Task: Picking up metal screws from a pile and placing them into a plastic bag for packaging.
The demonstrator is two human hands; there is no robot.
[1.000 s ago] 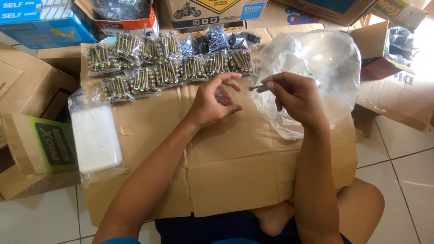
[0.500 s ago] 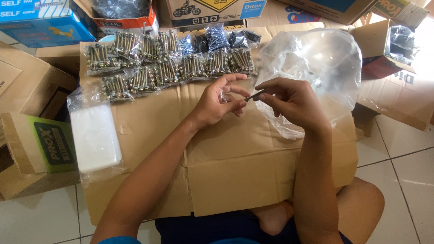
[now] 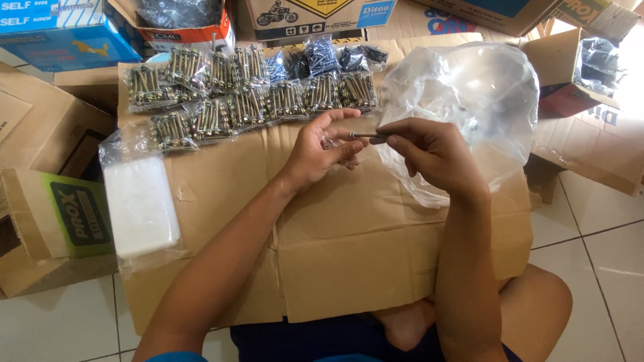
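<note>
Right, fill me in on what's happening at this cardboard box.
A seated person works over a flattened cardboard box on their lap. The right hand pinches a long bolt level, its tip meeting the left hand, whose fingers hold a small clear bag. Rows of filled bolt packets lie along the far edge, a big clear plastic bag sits at the right, and a stack of empty bags at the left.

Both forearms rise from six o'clock toward twelve, the left hand (image 3: 320, 151) cupped palm-up with fingers curled toward three o'clock, the right hand (image 3: 429, 153) knuckles-up, thumb and forefinger pinched together pointing at nine o'clock.
</note>
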